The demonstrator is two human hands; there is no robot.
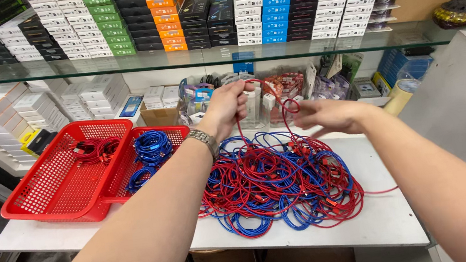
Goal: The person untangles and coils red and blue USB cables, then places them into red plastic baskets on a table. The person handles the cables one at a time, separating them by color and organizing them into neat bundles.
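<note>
I have a single red cable (277, 108) lifted clear of the tangled heap of red and blue cables (278, 187) that sprawls across the white table (386, 219) in the lower middle of the frame. My left hand (229, 106), just above centre, is closed around one end of it, fingers curled tight so the loops hang down where I can see them. My right hand (329, 116), to the right of centre, is only half closed, fingers loosely pinching the run of the same cable so it can slide through as it arcs between my hands. Held this high, the strand stands apart from the knot below it. At the left of the frame sit two red baskets side by side: the near red basket (45, 189) holds a small bundle of red cables (93, 149), the second red basket (177, 133) a coil of blue cables (150, 153), so the colours lie separate.
</note>
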